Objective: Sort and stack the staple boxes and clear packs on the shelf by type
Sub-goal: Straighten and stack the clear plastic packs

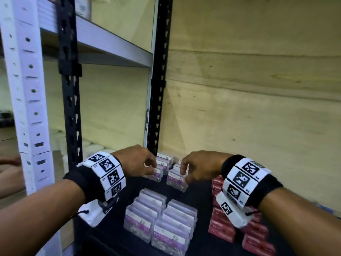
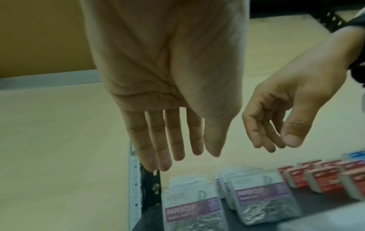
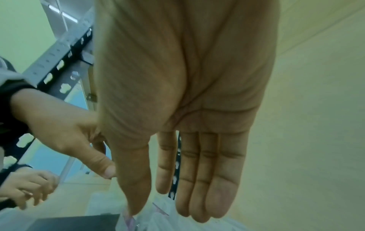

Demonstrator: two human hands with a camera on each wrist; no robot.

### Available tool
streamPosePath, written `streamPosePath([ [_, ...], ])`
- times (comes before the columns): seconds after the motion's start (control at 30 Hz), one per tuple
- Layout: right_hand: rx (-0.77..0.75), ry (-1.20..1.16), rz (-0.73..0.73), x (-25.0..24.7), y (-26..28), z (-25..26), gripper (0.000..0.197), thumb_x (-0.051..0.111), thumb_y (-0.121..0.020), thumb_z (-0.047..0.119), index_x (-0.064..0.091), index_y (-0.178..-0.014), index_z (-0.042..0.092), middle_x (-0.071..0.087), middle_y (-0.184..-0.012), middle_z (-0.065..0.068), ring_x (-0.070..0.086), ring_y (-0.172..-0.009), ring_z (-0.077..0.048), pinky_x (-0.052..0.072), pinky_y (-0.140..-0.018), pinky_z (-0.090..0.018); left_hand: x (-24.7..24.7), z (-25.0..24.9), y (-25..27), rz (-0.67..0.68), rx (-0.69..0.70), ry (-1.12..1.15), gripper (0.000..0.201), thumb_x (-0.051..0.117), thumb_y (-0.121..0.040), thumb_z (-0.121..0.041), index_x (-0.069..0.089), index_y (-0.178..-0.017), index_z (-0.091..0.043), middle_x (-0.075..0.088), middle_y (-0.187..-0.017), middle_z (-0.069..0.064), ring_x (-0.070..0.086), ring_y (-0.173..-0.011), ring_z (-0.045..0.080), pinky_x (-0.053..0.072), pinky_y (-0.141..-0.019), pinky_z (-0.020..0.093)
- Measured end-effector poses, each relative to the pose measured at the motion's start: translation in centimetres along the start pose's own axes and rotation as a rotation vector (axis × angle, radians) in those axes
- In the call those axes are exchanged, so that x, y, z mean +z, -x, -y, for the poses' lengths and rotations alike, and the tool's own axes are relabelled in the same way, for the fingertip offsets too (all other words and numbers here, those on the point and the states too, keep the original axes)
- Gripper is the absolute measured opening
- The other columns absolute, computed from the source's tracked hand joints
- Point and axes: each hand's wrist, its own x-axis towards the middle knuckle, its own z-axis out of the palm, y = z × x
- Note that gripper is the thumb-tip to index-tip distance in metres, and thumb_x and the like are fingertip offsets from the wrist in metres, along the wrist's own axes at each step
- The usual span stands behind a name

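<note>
Both hands hover over the clear packs (image 1: 175,179) at the shelf's (image 1: 114,235) back edge. The left grip (image 1: 140,160) and right grip (image 1: 198,168) hang slack with straight fingers, holding nothing. More packs stand at the front edge; red boxes (image 1: 256,235) are stacked along the right edge.

1. The left hand (image 1: 137,161) and the right hand (image 1: 198,169) are bare, with no gloves or rings.
2. Each wrist carries a black fabric wristband (image 1: 84,183).
3. Over each band sits a ring of white square blocks (image 1: 107,169) printed with black-and-white square code patterns.
4. A white camera box (image 1: 231,212) hangs under the right wrist; a similar white box (image 1: 92,214) with a thin black cord hangs under the left.
5. The forearms are bare, without sleeves.
</note>
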Motion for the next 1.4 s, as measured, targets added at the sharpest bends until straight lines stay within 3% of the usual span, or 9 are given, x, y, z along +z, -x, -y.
streamPosePath([
  [0.1,0.013,0.031,-0.038,-0.4,-2.2,-0.3,0.038,0.073,-0.085,0.036,0.062,-0.120,0.026,0.066,-0.114,0.003,0.062,-0.100,-0.017,0.049,-0.083,-0.030,-0.3,0.8,-2.2,-0.041,-0.021,-0.050,0.032,0.060,-0.092,-0.041,0.064,-0.122,-0.030,0.063,-0.122,-0.007,0.061,-0.096,0.010,0.048,-0.084,0.025],
  [0.27,-0.005,0.134,-0.005,0.1,-4.6,-0.3,0.039,0.073,-0.086,0.032,0.065,-0.121,0.016,0.068,-0.115,-0.004,0.064,-0.099,-0.023,0.052,-0.083,-0.034,0.0,1.1,-5.0,0.018,-0.017,-0.118,0.031,0.059,-0.093,-0.038,0.065,-0.122,-0.029,0.064,-0.122,-0.006,0.061,-0.103,0.014,0.050,-0.092,0.030],
  [0.4,-0.020,0.191,-0.002,1.1,-5.5,-0.4,0.035,0.074,-0.086,0.026,0.068,-0.115,0.007,0.070,-0.111,-0.012,0.067,-0.099,-0.029,0.055,-0.085,-0.039,1.0,0.9,-5.9,0.024,0.003,-0.158,0.026,0.058,-0.094,-0.036,0.070,-0.116,-0.029,0.067,-0.116,-0.005,0.063,-0.101,0.015,0.051,-0.089,0.029],
  [0.57,-0.027,0.151,0.007,0.6,-5.3,-0.6,0.034,0.077,-0.083,0.024,0.070,-0.114,0.013,0.070,-0.111,-0.005,0.064,-0.094,-0.022,0.051,-0.080,-0.032,1.0,1.3,-5.8,0.040,0.017,-0.105,0.024,0.062,-0.090,-0.038,0.074,-0.110,-0.030,0.071,-0.109,-0.009,0.065,-0.094,0.011,0.054,-0.087,0.030],
  [0.7,-0.010,0.108,0.015,0.7,-4.5,-0.4,0.032,0.079,-0.081,0.024,0.071,-0.111,0.018,0.070,-0.109,0.000,0.059,-0.086,-0.016,0.048,-0.076,-0.028,0.7,1.0,-4.8,0.084,0.058,-0.047,0.023,0.064,-0.090,-0.036,0.073,-0.111,-0.031,0.071,-0.108,-0.012,0.065,-0.093,0.006,0.052,-0.087,0.025],
  [0.87,-0.006,0.068,-0.001,1.3,-2.9,-0.1,0.030,0.079,-0.081,0.024,0.071,-0.109,0.022,0.063,-0.094,0.008,0.057,-0.083,-0.013,0.045,-0.074,-0.026,0.6,-0.1,-3.6,0.152,0.075,-0.033,0.027,0.064,-0.090,-0.040,0.071,-0.115,-0.033,0.070,-0.112,-0.015,0.064,-0.098,0.004,0.051,-0.093,0.026],
  [1.0,-0.016,0.078,-0.005,1.8,-1.3,0.3,0.033,0.078,-0.081,0.024,0.070,-0.114,0.022,0.069,-0.105,0.004,0.057,-0.084,-0.013,0.044,-0.074,-0.025,0.4,-1.6,-2.2,0.181,0.082,-0.035,0.028,0.065,-0.089,-0.040,0.071,-0.115,-0.033,0.070,-0.113,-0.017,0.064,-0.101,0.003,0.049,-0.095,0.026],
  [1.4,-0.013,0.086,0.036,2.0,2.3,1.2,0.032,0.075,-0.085,0.025,0.069,-0.117,0.023,0.069,-0.113,0.004,0.057,-0.086,-0.011,0.042,-0.074,-0.024,0.0,-3.3,0.8,0.268,0.089,-0.032,0.028,0.058,-0.092,-0.038,0.068,-0.119,-0.036,0.067,-0.117,-0.019,0.061,-0.104,0.003,0.047,-0.100,0.029],
])
